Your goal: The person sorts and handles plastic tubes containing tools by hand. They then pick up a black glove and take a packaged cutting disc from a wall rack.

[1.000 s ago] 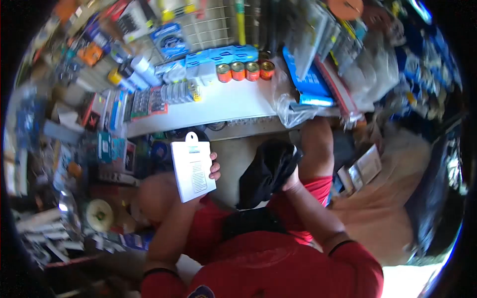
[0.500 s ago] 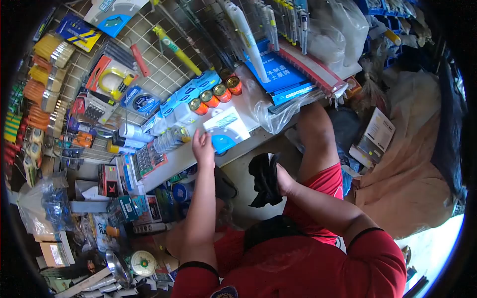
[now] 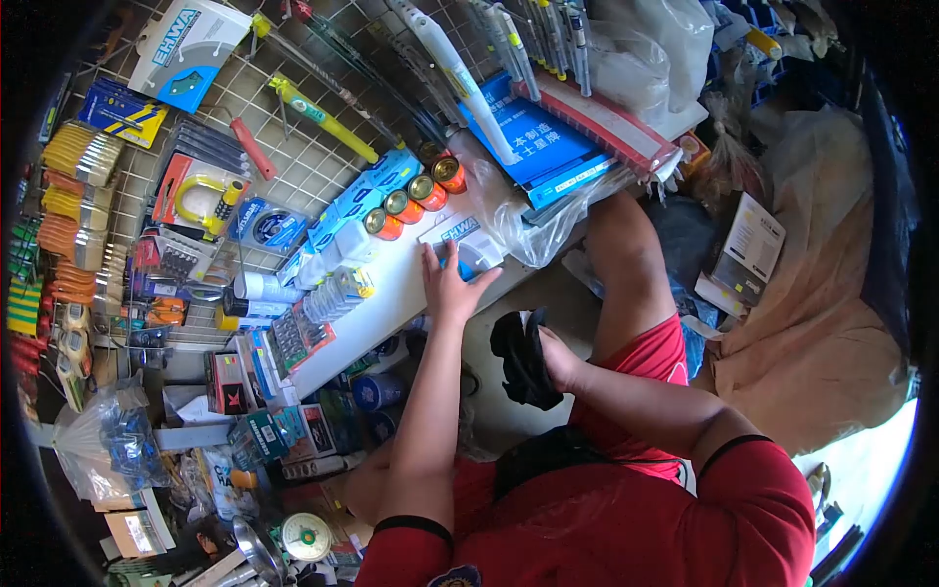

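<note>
My left hand (image 3: 456, 293) reaches over the white shelf with its fingers spread, thumb to the right. It touches the near part of a white and blue EHWA packet (image 3: 481, 248), which lies flat and is partly covered by the fingers. Just behind the packet stand several small orange cans (image 3: 427, 192) with gold lids. Closed around a crumpled black cloth (image 3: 521, 360), my right hand (image 3: 561, 362) is held above my lap, apart from the shelf. The cloth hides some of its fingers.
Brushes (image 3: 83, 152) and packaged tools hang on a wire grid (image 3: 269, 98) at left and back. A blue box (image 3: 538, 137) and clear plastic bag (image 3: 523, 230) lie on the shelf's right. A kitchen scale (image 3: 306, 536) stands lower left; a brown sheet (image 3: 792, 333) drapes at right.
The EHWA packet has slid back and right on the shelf, closer to the cans and plastic bag. My left hand has moved with it, fingers now wider apart. The right hand keeps the black cloth.
</note>
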The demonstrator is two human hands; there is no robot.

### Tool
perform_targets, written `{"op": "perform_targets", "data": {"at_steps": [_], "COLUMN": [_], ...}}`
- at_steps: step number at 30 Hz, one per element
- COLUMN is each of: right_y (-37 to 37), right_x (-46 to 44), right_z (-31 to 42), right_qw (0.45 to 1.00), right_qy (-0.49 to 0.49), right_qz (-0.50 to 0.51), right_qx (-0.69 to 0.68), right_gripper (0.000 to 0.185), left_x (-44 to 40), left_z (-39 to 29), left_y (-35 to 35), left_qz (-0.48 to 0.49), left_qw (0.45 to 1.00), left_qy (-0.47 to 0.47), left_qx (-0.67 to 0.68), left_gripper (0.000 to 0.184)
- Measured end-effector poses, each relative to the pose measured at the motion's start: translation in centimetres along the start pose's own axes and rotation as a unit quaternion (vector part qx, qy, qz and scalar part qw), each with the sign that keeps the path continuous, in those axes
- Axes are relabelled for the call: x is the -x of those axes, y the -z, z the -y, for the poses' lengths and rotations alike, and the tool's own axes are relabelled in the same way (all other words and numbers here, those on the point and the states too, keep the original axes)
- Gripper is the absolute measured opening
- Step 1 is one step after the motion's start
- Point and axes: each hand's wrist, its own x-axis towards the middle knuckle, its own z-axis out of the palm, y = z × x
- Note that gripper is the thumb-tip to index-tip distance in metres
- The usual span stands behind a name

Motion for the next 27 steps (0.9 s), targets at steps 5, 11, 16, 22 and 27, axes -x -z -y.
{"op": "perform_targets", "data": {"at_steps": [5, 11, 16, 22, 27], "right_y": [0.3, 0.9, 1.1, -0.5, -1.1], "right_x": [-0.2, 0.3, 0.3, 1.8, 2.5], "right_z": [0.0, 0.0, -0.1, 0.2, 0.7], "right_qw": [0.999, 0.999, 0.999, 0.999, 0.997], "right_qy": [0.011, 0.012, 0.006, -0.009, 0.032], "right_qz": [-0.034, -0.031, -0.021, -0.017, -0.039], "right_qx": [0.001, 0.016, 0.039, 0.047, 0.053], "right_gripper": [0.037, 0.037, 0.037, 0.042, 0.040], "left_x": [-0.8, -0.7, 0.3, 0.3, -0.4], "left_z": [-0.5, -0.2, 0.6, 2.8, 2.9], "left_y": [-0.6, -0.9, -0.8, 1.4, 2.1], "left_qz": [0.009, -0.039, -0.047, 0.015, 0.025], "left_qw": [0.998, 0.999, 0.997, 0.991, 0.991], "left_qy": [-0.001, -0.030, -0.060, -0.110, -0.126], "left_qx": [-0.056, 0.004, 0.009, 0.076, 0.038], "left_gripper": [0.092, 0.088, 0.079, 0.072, 0.073]}}
